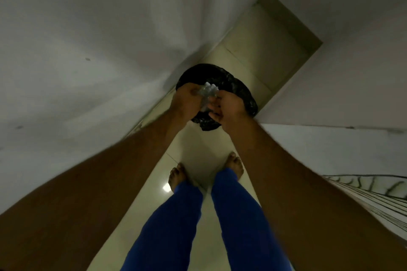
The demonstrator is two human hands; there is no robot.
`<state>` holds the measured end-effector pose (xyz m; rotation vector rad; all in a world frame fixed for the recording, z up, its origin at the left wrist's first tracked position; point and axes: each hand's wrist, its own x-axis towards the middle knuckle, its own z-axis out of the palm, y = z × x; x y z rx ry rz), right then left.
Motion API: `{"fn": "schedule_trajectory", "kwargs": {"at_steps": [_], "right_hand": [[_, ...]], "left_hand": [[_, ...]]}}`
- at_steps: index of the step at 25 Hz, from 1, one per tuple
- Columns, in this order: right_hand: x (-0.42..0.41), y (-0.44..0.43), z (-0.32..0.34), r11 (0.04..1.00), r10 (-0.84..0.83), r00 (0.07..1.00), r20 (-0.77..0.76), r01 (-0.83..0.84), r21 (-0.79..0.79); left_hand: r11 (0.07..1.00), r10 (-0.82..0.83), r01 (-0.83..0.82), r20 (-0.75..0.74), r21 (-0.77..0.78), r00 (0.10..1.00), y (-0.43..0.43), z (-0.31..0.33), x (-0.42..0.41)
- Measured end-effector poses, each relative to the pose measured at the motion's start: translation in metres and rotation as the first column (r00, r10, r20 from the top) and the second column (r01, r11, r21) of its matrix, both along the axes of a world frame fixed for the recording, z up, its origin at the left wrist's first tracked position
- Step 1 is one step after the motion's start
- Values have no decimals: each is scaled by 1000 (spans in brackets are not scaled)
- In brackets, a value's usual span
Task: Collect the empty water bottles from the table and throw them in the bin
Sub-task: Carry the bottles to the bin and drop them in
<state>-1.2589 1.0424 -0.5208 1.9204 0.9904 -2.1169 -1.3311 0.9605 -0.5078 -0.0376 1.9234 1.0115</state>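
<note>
left hand [187,103], right hand [229,108]: both grip 1 crumpled bottle [208,92] | over 1 black-lined bin [233,88]

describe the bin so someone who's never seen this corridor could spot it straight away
Follow the narrow pale tiled floor away from the person's bare feet, between the white walls. Where it meets the left wall sits a round bin lined with a crinkly black plastic bag, directly under the left hand and right hand gripping a crushed clear plastic bottle. It is the only dark, glossy object there.
</note>
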Motion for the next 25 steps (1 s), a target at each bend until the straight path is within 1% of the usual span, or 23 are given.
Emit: {"fn": "schedule_trajectory", "kwargs": {"at_steps": [1, 2, 3, 6, 8, 10, 12, 14, 16, 19, 22, 25], "right_hand": [[3, -9, 31, 999, 23, 1000, -15, -22, 28], [8, -17, 63, 995, 71, 997, -42, -68, 74], [18, -27, 102, 990, 105, 992, -74, -97, 106], [33, -43, 193, 981, 142, 975, -173, -114, 159], [43, -66, 258, 969, 177, 962, -208, -133, 206], [52, -95, 315, 949, 266, 922, -281, -199, 245], [62, -131, 364, 905, 400, 858, -322, -313, 288], [73, -171, 410, 853, 511, 775, -371, -402, 333], [82, -218, 455, 782, 620, 680, -392, -494, 379], [89, -295, 503, 648, 762, 510, -399, -618, 446], [92, -402, 536, 459, 877, 276, -393, -725, 514], [93, -525, 558, 293, 921, 73, -382, -774, 560]], "left_hand": [[1000, -4, 4, -27, -1, 1000, -12, 28, -1], [1000, 19, -18, -83, 10, 996, -27, 58, -5], [998, 61, -59, -104, 26, 993, -45, 91, -3], [986, 154, -147, -85, 83, 984, -88, 180, 14], [966, 216, -201, -84, 161, 973, -121, 241, 33], [927, 324, -290, -118, 238, 939, -158, 301, 55], [879, 430, -377, -142, 291, 892, -196, 350, 79], [819, 539, -457, -195, 346, 819, -237, 399, 104], [747, 646, -538, -236, 390, 726, -284, 444, 132], [628, 774, -647, -253, 433, 581, -361, 491, 168], [462, 887, -738, -273, 492, 373, -465, 520, 199], [307, 941, -788, -291, 533, 169, -579, 539, 227]]}}
